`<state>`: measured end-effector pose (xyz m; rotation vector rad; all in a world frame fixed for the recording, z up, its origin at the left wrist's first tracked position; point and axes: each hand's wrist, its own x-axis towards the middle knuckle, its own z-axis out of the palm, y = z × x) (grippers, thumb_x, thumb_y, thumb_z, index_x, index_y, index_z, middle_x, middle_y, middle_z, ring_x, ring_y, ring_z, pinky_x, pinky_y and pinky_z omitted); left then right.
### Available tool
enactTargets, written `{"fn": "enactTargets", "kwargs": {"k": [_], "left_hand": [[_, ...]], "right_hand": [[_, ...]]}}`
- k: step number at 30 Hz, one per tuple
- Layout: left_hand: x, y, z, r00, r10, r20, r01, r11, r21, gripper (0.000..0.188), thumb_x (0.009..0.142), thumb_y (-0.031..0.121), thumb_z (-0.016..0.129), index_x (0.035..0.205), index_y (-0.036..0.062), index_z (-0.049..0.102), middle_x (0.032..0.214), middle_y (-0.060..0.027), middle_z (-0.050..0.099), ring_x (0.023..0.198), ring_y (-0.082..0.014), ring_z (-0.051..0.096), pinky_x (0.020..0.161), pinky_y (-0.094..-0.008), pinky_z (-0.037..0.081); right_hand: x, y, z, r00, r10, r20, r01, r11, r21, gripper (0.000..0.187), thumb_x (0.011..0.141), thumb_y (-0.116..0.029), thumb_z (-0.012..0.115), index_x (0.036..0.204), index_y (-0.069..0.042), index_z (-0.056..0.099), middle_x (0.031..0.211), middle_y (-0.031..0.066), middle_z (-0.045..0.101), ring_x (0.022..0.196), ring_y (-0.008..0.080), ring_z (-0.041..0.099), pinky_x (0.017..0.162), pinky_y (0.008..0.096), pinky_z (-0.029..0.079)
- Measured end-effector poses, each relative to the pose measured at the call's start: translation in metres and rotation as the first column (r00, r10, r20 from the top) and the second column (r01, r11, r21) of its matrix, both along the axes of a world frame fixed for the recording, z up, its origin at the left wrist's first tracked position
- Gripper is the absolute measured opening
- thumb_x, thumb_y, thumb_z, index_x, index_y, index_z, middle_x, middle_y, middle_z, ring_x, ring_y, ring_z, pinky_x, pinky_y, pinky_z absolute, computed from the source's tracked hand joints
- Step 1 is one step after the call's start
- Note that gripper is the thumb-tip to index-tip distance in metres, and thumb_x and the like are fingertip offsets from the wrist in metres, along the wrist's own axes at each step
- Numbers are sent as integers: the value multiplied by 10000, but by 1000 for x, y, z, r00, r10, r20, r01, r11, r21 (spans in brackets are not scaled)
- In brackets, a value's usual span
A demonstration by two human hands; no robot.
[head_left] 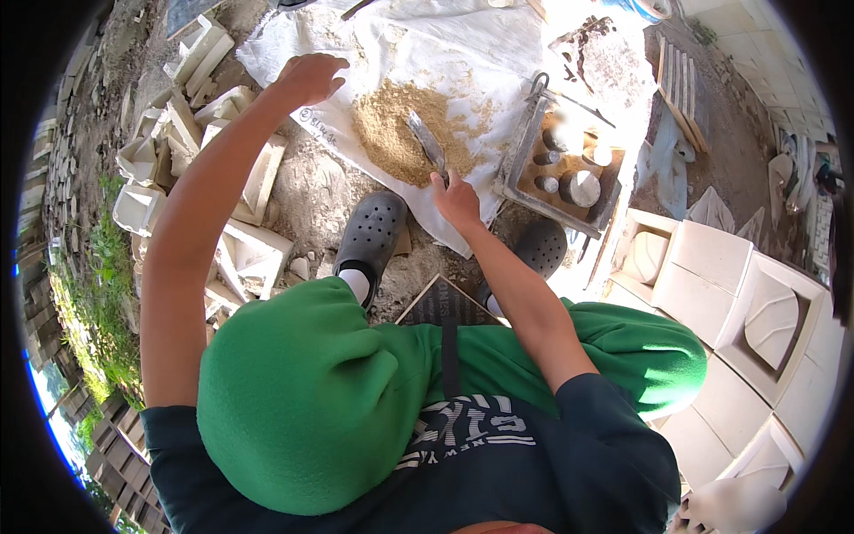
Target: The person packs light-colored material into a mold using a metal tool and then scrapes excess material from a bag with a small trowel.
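Observation:
My right hand (457,202) is closed round the handle of a small trowel (427,142). The trowel's metal blade, smeared with pale material, points away from me over a heap of tan sand (378,125). Under the heap lies a white woven sheet (485,76). Out to the left, my left hand (311,78) is over the sheet's edge, fingers loosely bent and thumb apart, with nothing seen in it. Right of the heap sits a metal-framed mould box (511,169) with several round pale plugs standing in its tan filling.
Broken white cast pieces (182,133) are piled on the left. Pale square moulded blocks (703,258) stand at the right. Wooden slats (680,93) lie beyond the mould box. My feet, in dark clogs (372,231), are close to the sheet's near edge.

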<state>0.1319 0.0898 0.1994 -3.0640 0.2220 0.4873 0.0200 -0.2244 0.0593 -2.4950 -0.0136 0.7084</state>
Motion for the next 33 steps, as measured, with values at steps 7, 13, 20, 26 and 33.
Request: {"fn": "enactTargets", "kwargs": {"k": [7, 13, 20, 26, 33], "left_hand": [[-26, -1, -127, 969, 247, -29, -235, 872, -429, 432, 911, 318, 561, 1297, 131, 513, 1308, -123, 543, 1163, -315, 538, 980, -422, 429], [-45, -48, -167, 944, 327, 40, -240, 765, -598, 466, 920, 274, 546, 1335, 77, 465, 1393, -133, 460, 1189, -357, 509, 977, -402, 436], [-54, -61, -182, 923, 357, 144, -189, 747, -638, 465, 959, 286, 489, 1334, 14, 457, 1393, -200, 440, 1253, -350, 458, 1001, -398, 413], [-56, -67, -194, 919, 382, 97, -217, 695, -685, 454, 953, 266, 511, 1327, 12, 464, 1371, -216, 460, 1220, -342, 494, 977, -388, 427], [-52, -66, -177, 921, 390, 20, -284, 703, -652, 429, 939, 240, 507, 1304, 16, 483, 1345, -200, 491, 1202, -356, 504, 985, -410, 424]], "right_hand": [[-2, 6, -28, 983, -170, 70, 167, 985, 48, 522, 938, -423, 482, 1152, 50, 533, 869, 291, 631, 819, 458, 607, 716, 495, 471], [10, 8, -15, 956, -295, 12, 278, 913, 297, 607, 940, -475, 436, 1229, 53, 505, 928, 298, 636, 878, 452, 613, 783, 496, 483], [3, 29, -1, 915, -371, -157, 392, 911, 133, 664, 913, -538, 443, 1281, 13, 495, 1003, 276, 638, 969, 430, 607, 852, 472, 479], [-33, 37, -9, 822, -526, -219, 557, 823, 112, 732, 864, -547, 511, 1296, 42, 462, 1021, 303, 623, 982, 429, 606, 850, 469, 477], [-53, 28, -31, 846, -517, -129, 533, 831, 158, 641, 811, -396, 615, 1254, 44, 468, 987, 285, 640, 956, 419, 620, 843, 449, 483]]}}
